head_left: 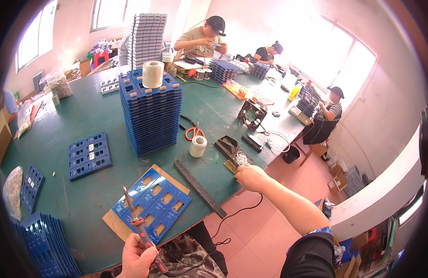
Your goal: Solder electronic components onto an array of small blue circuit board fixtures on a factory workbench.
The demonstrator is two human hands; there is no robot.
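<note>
My left hand (137,259) is closed around the red and grey handle of a soldering iron (140,228), its metal tip pointing up and away. The iron crosses in front of a blue plastic panel (151,200) with rows of cut-out windows, which lies on a brown board (113,225) at the table's near edge. Farther right, my right hand (252,178) has its fingers curled at the near end of a dark tray (228,145) with silvery bits in it, next to a yellowish sponge (230,167). Whatever those fingers grip is hidden.
On the green table (79,116) stand a tall stack of blue panels (151,120), a white roll (198,146) and orange-handled scissors (194,133). A dark bar (200,187) lies beside the board. A black fan (252,114) stands farther back. Several people work along the far side.
</note>
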